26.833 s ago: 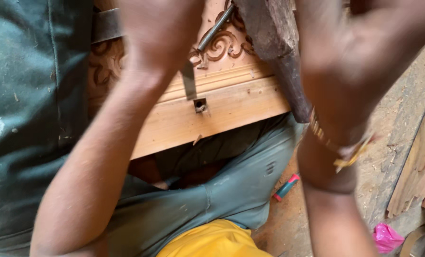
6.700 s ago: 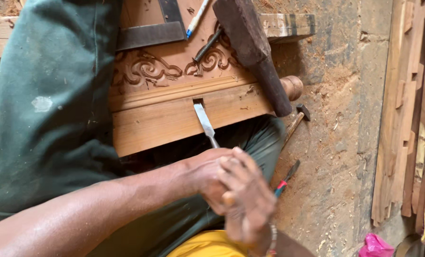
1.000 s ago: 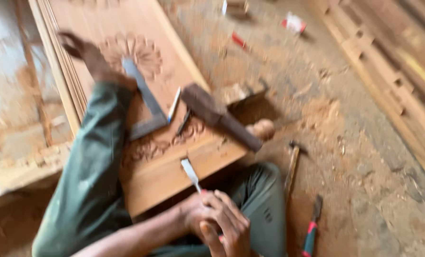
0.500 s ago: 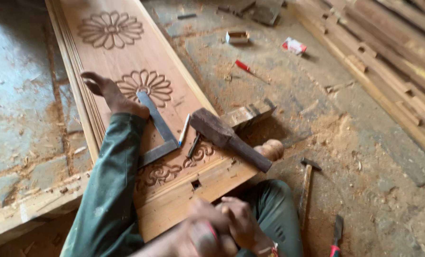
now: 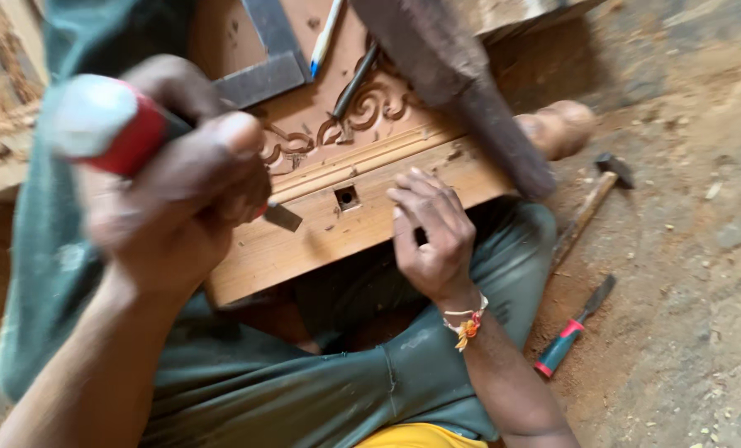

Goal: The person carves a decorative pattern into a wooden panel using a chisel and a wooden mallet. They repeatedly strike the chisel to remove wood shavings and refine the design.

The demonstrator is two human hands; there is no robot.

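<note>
My left hand (image 5: 175, 199) is close to the camera and gripped around a chisel with a red and white handle (image 5: 109, 124). Its steel blade (image 5: 282, 217) points at the near edge of a carved wooden panel (image 5: 329, 236). My right hand (image 5: 433, 228), with a thread band at the wrist, rests its fingers on that edge. It lies just right of a small square hole (image 5: 347, 197) cut into the wood. My legs in green trousers (image 5: 321, 390) lie under and beside the panel.
A heavy wooden mallet (image 5: 458, 95) lies across the panel, beside a steel square (image 5: 264, 73), a pen (image 5: 324, 37) and a thin dark tool (image 5: 355, 81). On the sawdust-covered floor to the right lie a hammer (image 5: 590, 207) and a red-handled chisel (image 5: 571, 332).
The view has dropped closer to the panel's near end. My hands, together at my lap before, are apart: the left is raised with the chisel, the right lies on the panel edge.
</note>
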